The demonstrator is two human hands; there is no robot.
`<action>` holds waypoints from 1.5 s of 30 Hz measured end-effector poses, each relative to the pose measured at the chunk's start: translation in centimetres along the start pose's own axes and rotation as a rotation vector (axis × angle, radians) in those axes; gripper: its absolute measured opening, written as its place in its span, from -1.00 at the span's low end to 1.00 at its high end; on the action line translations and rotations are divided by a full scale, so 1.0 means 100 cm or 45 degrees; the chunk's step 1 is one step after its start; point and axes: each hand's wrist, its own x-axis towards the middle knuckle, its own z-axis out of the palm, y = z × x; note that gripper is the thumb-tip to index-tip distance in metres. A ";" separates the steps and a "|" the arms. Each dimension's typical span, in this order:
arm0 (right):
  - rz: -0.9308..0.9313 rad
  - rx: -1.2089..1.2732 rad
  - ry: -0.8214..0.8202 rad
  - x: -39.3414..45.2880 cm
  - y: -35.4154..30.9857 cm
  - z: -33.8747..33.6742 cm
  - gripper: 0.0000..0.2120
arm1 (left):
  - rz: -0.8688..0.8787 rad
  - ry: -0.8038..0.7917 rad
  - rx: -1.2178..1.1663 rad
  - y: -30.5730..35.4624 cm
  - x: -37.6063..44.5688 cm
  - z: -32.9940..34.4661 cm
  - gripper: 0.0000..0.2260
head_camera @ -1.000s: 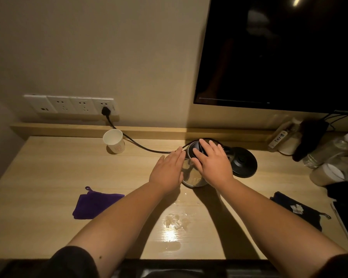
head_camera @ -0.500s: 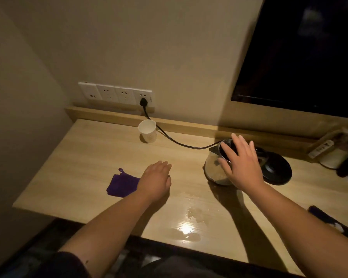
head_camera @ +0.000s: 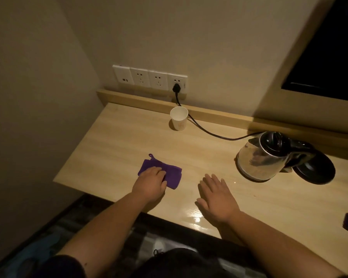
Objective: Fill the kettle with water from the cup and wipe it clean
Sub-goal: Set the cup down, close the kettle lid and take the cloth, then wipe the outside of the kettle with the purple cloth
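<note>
A steel kettle [head_camera: 261, 157] with a black lid and handle stands on the wooden desk [head_camera: 119, 141] at the right, beside its black base [head_camera: 317, 171]. A white paper cup [head_camera: 178, 118] stands upright near the back ledge. A purple cloth [head_camera: 171, 174] lies flat near the desk's front edge. My left hand [head_camera: 150, 182] rests on the cloth's near left part with its fingers curled onto it. My right hand [head_camera: 216, 196] hovers flat and empty over the desk, to the right of the cloth and well left of the kettle.
A black power cord [head_camera: 205, 130] runs from the wall sockets [head_camera: 149, 78] past the cup to the kettle base. A wet, shiny patch [head_camera: 196, 218] lies near the front edge by my right hand. A dark screen [head_camera: 329, 57] hangs at the upper right.
My right hand has left the kettle and drawn back toward the front edge. My left hand has moved left onto the purple cloth. The view has swung left.
</note>
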 end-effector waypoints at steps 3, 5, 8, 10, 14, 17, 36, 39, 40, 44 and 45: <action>0.115 0.037 -0.001 0.006 -0.019 0.012 -0.33 | 0.113 0.004 -0.070 -0.012 0.011 0.002 -0.67; 0.217 0.069 0.012 0.012 -0.030 0.022 -0.32 | 0.186 0.025 -0.070 -0.023 0.021 0.005 -0.65; 0.360 0.097 0.026 0.020 -0.038 0.039 -0.30 | 0.301 0.017 0.002 -0.036 0.036 0.011 -0.55; 0.421 0.086 0.021 0.021 -0.039 0.051 -0.29 | 0.407 -0.038 0.076 -0.043 0.042 0.018 -0.45; 0.470 0.057 0.010 0.022 -0.039 0.060 -0.28 | 0.559 -0.157 0.220 -0.054 0.049 0.035 -0.36; 0.480 0.051 0.012 0.024 -0.039 0.062 -0.27 | 0.605 -0.114 0.254 -0.060 0.053 0.047 -0.40; 0.511 0.167 0.037 0.022 -0.042 0.049 -0.35 | 0.663 -0.093 0.081 -0.047 0.053 0.043 -0.66; 0.567 0.308 0.158 0.013 -0.040 0.043 -0.41 | 0.546 -0.159 -0.116 -0.033 0.047 0.041 -0.63; 0.612 0.383 0.224 0.008 -0.036 0.040 -0.44 | 0.523 -0.168 -0.172 -0.027 0.046 0.040 -0.61; 0.882 0.690 0.470 -0.013 0.000 0.021 -0.51 | 0.423 -0.130 -0.372 0.000 0.046 0.030 -0.54; 0.984 0.792 0.557 -0.018 0.011 0.011 -0.52 | 0.397 -0.118 -0.407 0.007 0.048 0.027 -0.53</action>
